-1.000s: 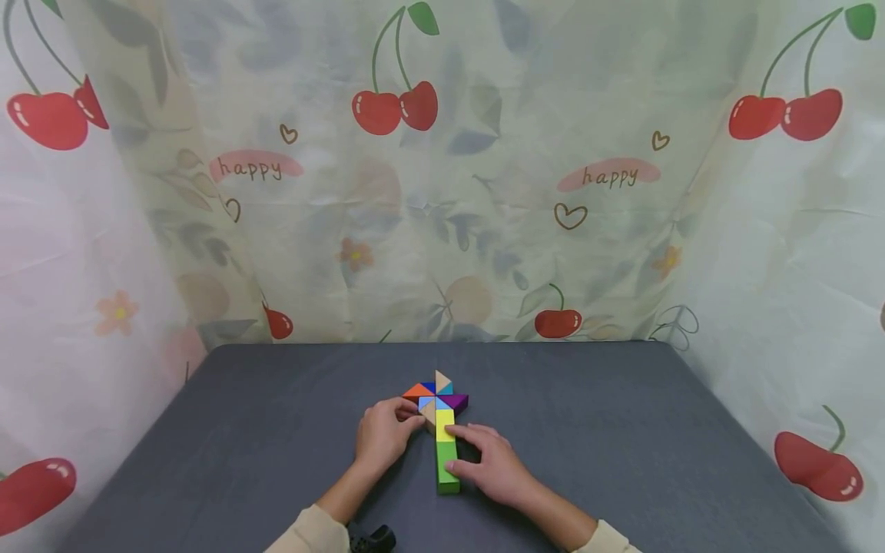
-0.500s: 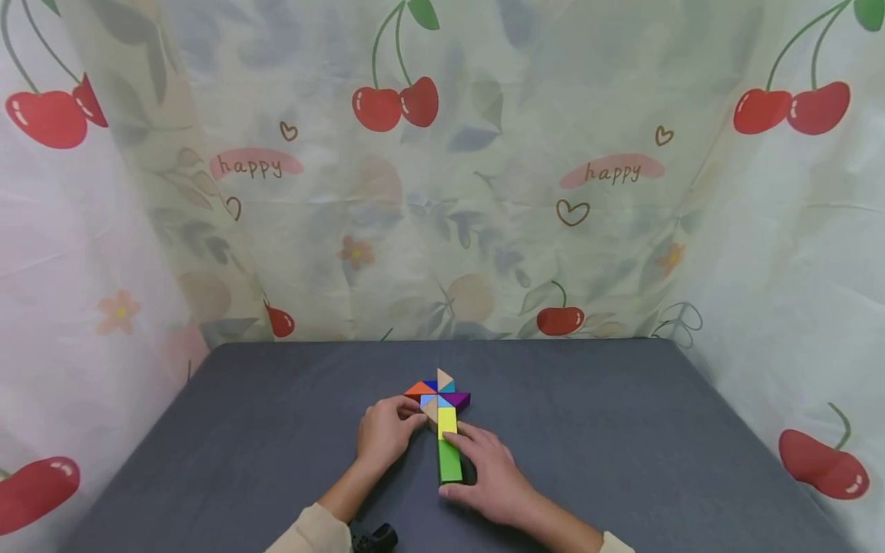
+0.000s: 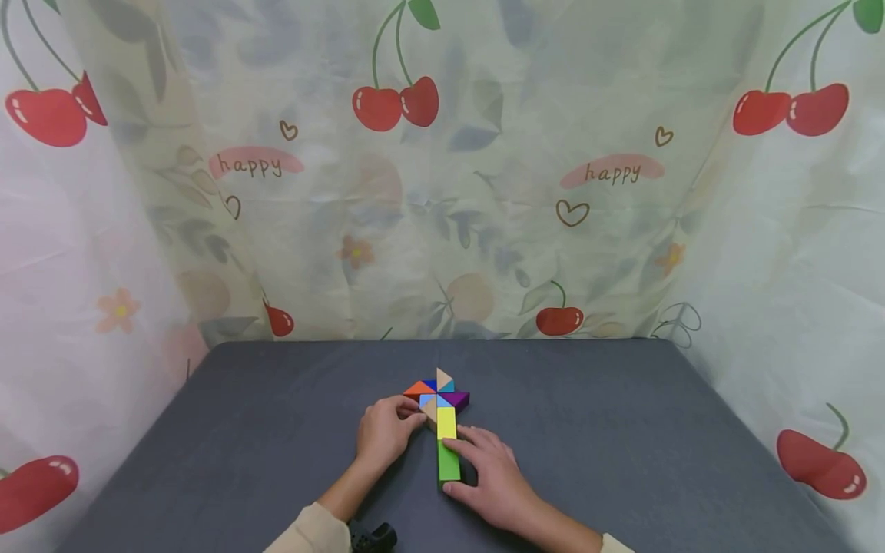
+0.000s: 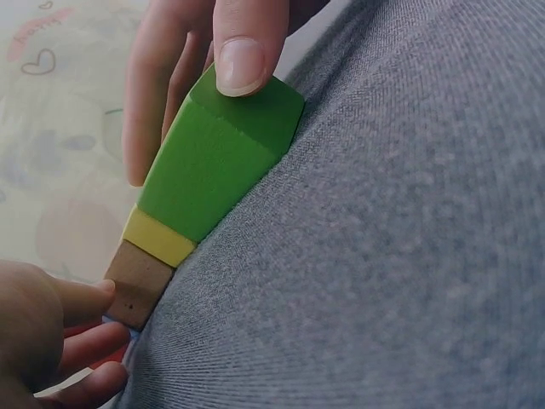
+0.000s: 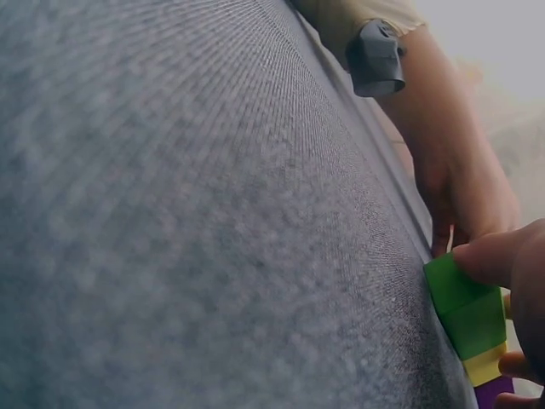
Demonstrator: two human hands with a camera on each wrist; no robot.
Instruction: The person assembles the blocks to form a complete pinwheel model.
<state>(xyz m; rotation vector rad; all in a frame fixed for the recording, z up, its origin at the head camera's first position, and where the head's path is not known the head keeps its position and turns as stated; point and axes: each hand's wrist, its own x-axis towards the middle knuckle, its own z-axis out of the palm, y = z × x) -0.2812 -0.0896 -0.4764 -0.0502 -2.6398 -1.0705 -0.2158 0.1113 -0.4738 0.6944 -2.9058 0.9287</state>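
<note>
Wooden blocks form a pinwheel on a stem. The stem is a green block [image 3: 449, 462] behind which a yellow block [image 3: 445, 422] lies end to end. My right hand [image 3: 494, 478] holds the green block, thumb at its near end and index finger by the yellow seam. With bent fingers, my left hand [image 3: 382, 435] touches the tan triangular block [image 3: 432, 415] from the left; in the left wrist view a fingertip rests on its brown side [image 4: 139, 285]. Around the centre sit purple [image 3: 456, 400], orange [image 3: 418, 390], dark blue, teal, light blue and another tan [image 3: 443, 379] triangle.
Dark grey cloth [image 3: 276, 430] covers the table. A patterned curtain [image 3: 429, 230] with cherries rises behind it and at both sides. A black device [image 3: 373, 538] sits at the left wrist, by the front edge of the view.
My right thumb has moved from the green block's side to its near end, and the index finger has slid back from the yellow block to the seam. The left hand stays in place.
</note>
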